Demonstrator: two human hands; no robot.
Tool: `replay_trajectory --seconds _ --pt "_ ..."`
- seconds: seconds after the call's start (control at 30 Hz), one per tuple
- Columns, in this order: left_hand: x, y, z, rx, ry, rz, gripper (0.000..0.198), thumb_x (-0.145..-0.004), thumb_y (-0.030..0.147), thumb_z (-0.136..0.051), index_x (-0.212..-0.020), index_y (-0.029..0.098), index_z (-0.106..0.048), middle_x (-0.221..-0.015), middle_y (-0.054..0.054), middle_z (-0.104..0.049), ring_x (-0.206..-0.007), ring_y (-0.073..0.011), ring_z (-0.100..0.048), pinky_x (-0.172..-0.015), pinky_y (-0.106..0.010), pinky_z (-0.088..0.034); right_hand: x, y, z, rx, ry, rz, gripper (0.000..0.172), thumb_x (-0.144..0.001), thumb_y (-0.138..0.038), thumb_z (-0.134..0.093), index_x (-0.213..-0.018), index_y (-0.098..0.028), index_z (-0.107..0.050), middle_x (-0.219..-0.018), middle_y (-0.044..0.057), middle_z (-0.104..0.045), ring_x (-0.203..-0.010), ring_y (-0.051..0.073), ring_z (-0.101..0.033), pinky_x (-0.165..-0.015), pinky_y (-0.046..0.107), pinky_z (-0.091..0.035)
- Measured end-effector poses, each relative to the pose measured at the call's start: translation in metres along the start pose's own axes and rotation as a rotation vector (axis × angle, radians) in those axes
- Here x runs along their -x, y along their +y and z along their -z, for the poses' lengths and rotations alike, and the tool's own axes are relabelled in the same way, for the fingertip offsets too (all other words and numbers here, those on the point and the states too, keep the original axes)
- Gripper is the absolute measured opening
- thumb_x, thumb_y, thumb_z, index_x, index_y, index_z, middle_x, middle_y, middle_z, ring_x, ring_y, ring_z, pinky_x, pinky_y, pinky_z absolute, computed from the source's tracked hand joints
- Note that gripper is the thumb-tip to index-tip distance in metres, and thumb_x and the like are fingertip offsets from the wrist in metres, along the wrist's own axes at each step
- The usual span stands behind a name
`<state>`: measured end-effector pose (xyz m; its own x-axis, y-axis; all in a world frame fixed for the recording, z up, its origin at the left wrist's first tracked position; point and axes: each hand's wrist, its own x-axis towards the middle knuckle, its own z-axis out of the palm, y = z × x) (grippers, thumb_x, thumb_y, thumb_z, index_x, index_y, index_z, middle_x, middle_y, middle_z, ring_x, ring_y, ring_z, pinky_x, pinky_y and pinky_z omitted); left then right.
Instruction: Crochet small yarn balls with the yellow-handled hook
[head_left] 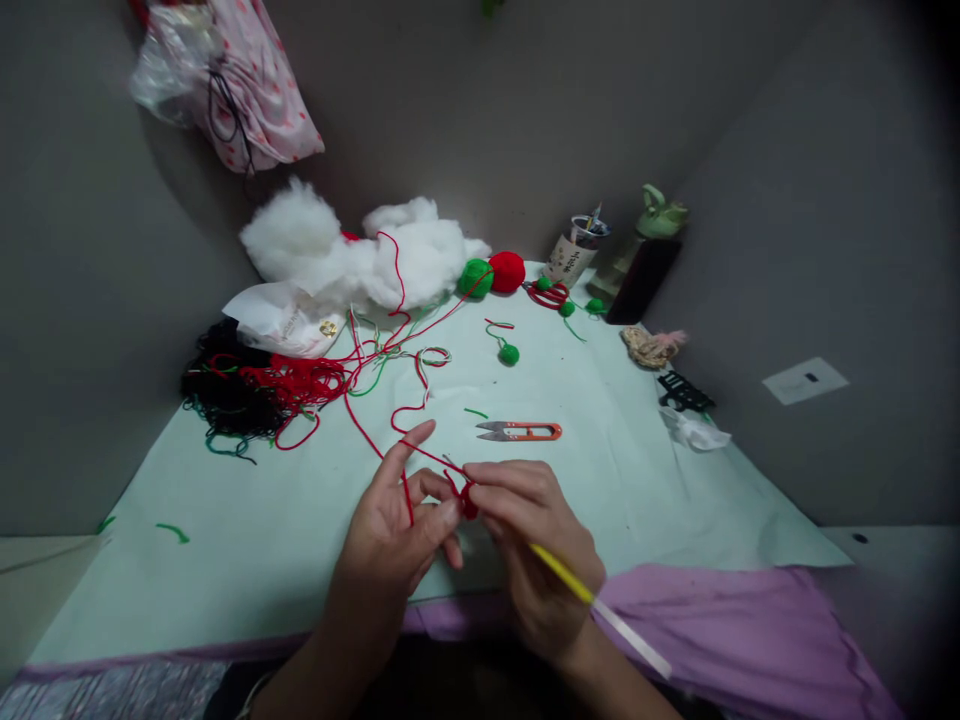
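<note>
Between thumb and fingers, my left hand pinches a small red crochet piece. Red yarn runs over its raised index finger and back to the tangle on the table. My right hand is closed around a crochet hook with a yellow and white handle; its fingertips meet the red piece, and the hook's tip is mostly hidden there. Just beyond the hands lie orange-handled thread snips and a short green yarn scrap.
White stuffing is heaped at the back, beside green and red yarn balls. Tangled black yarn lies at left. A small green ball sits mid-table. A pen cup and red-handled scissors stand back right.
</note>
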<state>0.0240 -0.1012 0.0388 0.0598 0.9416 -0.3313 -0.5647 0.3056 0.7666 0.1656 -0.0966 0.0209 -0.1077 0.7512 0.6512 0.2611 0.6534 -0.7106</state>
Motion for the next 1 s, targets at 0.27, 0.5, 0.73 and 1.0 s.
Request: replay_trajectory --seconds 0.27,0.5,0.73,1.0 --pt "-0.004 0.005 0.007 0.05 -0.101 0.092 0.067 -0.079 0.023 -0.08 -0.14 0.016 -0.052 -0.084 0.005 -0.064 -0.035 0.0047 -0.027 -0.048 -0.021 -0.047 -0.011 0.005 0.004 -0.636 -0.01 -0.439 0.017 -0.105 -0.029 -0.055 -0.101 -0.021 -0.069 -0.092 0.006 -0.077 -0.071 0.017 -0.069 -0.067 0.031 -0.058" --pt "-0.004 0.006 0.003 -0.071 0.034 -0.05 0.074 -0.074 0.021 -0.085 -0.139 0.016 -0.051 -0.072 0.007 -0.061 -0.05 -0.0063 -0.055 -0.046 -0.015 -0.04 -0.006 -0.004 0.013 0.038 -0.186 0.096 0.026 -0.1 -0.013 -0.057 -0.119 -0.024 -0.07 -0.105 0.008 -0.077 -0.094 0.021 -0.073 -0.08 0.034 -0.062" --pt "0.0 0.014 0.004 0.076 -0.146 0.205 0.079 -0.076 0.03 -0.087 -0.142 0.012 -0.05 -0.064 0.01 -0.059 -0.038 0.0019 -0.022 -0.042 -0.013 -0.035 0.0 0.001 0.012 0.065 -0.148 0.101 0.036 -0.099 -0.021 -0.065 -0.134 -0.032 -0.066 -0.109 0.005 -0.074 -0.09 0.019 -0.074 -0.074 0.031 -0.065" --pt "-0.001 0.015 0.005 0.033 -0.105 0.118 0.07 -0.073 0.021 -0.085 -0.136 0.012 -0.056 -0.07 0.009 -0.06 -0.036 0.002 -0.031 -0.044 -0.017 -0.045 -0.003 0.005 0.019 -0.461 -0.017 -0.222 0.021 -0.103 -0.02 -0.056 -0.111 -0.022 -0.075 -0.094 0.006 -0.07 -0.076 0.017 -0.067 -0.066 0.031 -0.058"
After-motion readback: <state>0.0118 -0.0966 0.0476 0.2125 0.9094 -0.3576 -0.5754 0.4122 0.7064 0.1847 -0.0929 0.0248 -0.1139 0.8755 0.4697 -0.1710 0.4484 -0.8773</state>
